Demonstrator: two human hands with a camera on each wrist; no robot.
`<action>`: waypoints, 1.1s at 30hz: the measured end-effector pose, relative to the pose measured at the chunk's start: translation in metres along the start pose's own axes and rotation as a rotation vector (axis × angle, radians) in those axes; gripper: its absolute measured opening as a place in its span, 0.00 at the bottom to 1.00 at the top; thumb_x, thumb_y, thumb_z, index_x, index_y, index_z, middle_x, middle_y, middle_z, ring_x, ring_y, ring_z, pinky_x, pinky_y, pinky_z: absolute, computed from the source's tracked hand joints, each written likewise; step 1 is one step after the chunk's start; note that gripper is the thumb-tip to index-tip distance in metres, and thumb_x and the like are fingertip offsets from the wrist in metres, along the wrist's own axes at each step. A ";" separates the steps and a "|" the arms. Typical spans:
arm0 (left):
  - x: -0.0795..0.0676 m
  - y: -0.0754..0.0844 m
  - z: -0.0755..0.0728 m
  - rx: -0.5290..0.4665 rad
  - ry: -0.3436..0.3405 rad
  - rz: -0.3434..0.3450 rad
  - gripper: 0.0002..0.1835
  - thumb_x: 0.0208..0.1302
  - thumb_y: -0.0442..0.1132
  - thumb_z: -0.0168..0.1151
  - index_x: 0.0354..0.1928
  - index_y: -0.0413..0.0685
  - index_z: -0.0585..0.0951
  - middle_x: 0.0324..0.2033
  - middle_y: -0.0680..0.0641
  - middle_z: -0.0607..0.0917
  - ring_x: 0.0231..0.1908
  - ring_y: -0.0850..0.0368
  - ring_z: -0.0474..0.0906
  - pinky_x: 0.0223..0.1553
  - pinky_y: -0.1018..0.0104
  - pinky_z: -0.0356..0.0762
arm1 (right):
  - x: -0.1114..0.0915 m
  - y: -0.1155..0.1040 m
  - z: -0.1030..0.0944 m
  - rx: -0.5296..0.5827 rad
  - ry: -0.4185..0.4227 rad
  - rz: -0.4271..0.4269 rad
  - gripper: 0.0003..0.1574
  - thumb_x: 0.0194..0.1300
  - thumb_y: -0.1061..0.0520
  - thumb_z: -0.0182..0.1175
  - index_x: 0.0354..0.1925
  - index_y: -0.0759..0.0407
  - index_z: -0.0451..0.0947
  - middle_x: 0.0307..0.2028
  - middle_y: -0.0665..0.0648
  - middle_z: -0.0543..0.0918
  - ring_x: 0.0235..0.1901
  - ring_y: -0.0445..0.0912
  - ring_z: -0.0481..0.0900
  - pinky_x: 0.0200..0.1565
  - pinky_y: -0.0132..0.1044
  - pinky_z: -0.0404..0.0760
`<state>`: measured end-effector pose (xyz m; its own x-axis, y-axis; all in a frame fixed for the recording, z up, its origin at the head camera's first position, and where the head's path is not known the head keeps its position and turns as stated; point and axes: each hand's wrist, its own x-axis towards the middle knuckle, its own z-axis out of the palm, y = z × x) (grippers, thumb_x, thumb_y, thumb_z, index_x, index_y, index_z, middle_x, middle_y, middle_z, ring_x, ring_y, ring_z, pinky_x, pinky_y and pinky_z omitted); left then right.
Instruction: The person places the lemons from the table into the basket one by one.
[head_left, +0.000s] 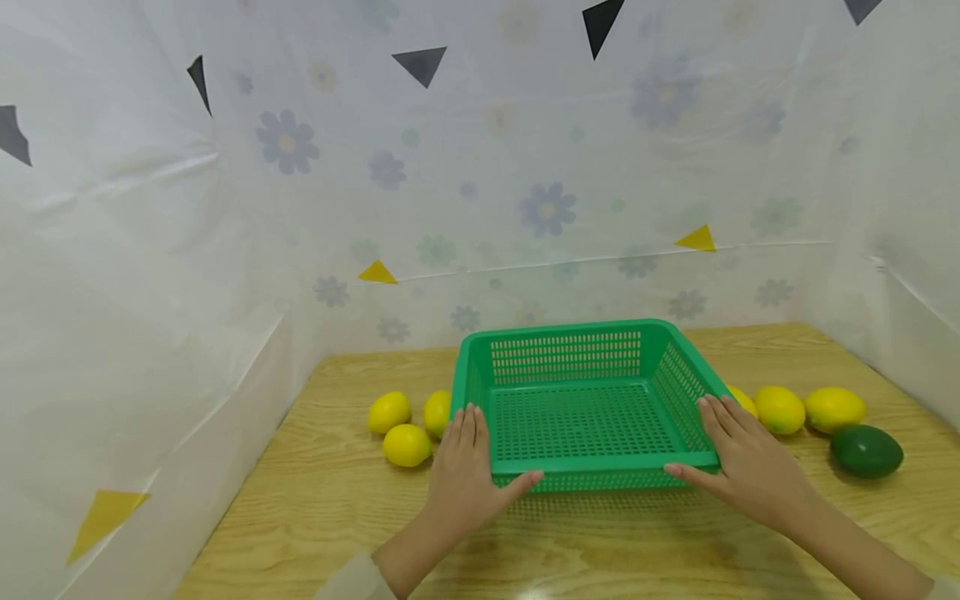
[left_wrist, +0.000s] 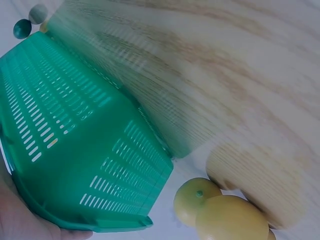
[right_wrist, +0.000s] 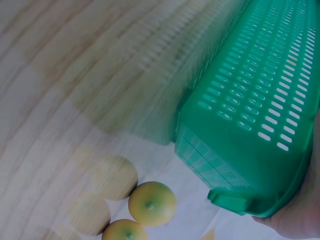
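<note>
A green perforated plastic basket [head_left: 570, 463] sits on the wooden table, with nothing inside it. My left hand [head_left: 467, 467] rests on its front left corner, straight fingers along the side rim and thumb [head_left: 522, 483] along the front rim. On the front right corner, my right hand [head_left: 757, 462] lies the same way, thumb spread toward the middle. Three yellow lemons [head_left: 407, 445] are left of the basket, one partly hidden by it. To the right are more lemons [head_left: 834, 409] and a dark green avocado-shaped fruit [head_left: 866, 451]. Both wrist views show the basket's slotted outer walls.
The wooden table [head_left: 315, 508] is glossy and reflects the basket. White flower-patterned sheeting [head_left: 465, 208] encloses it at the back and both sides, with black and yellow triangles on it.
</note>
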<state>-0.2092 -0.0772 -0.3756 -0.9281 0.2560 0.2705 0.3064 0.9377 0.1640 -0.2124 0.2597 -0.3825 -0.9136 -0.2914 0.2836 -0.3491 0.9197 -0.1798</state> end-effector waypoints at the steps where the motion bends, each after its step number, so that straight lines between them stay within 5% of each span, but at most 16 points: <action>1: 0.000 0.000 0.000 0.003 0.003 0.001 0.58 0.53 0.77 0.43 0.69 0.32 0.54 0.69 0.35 0.55 0.70 0.41 0.51 0.70 0.52 0.54 | 0.000 0.000 0.000 -0.001 0.002 0.000 0.63 0.57 0.31 0.55 0.67 0.79 0.48 0.66 0.79 0.53 0.66 0.71 0.51 0.68 0.60 0.45; 21: -0.001 0.001 0.001 -0.022 0.001 0.000 0.58 0.53 0.77 0.43 0.69 0.32 0.54 0.69 0.35 0.54 0.70 0.41 0.50 0.69 0.50 0.53 | -0.002 0.003 0.004 0.005 0.006 -0.001 0.62 0.58 0.31 0.56 0.67 0.78 0.47 0.66 0.79 0.52 0.66 0.70 0.49 0.70 0.55 0.37; 33: -0.001 0.000 0.001 -0.004 -0.009 0.003 0.58 0.54 0.77 0.43 0.68 0.32 0.55 0.69 0.35 0.54 0.70 0.41 0.50 0.70 0.51 0.53 | 0.005 0.006 0.001 0.018 -0.020 -0.017 0.64 0.58 0.31 0.56 0.69 0.76 0.43 0.68 0.77 0.48 0.68 0.69 0.46 0.67 0.61 0.44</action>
<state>-0.2086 -0.0768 -0.3768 -0.9289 0.2611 0.2625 0.3101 0.9360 0.1666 -0.2194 0.2638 -0.3830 -0.9114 -0.3126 0.2677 -0.3684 0.9096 -0.1919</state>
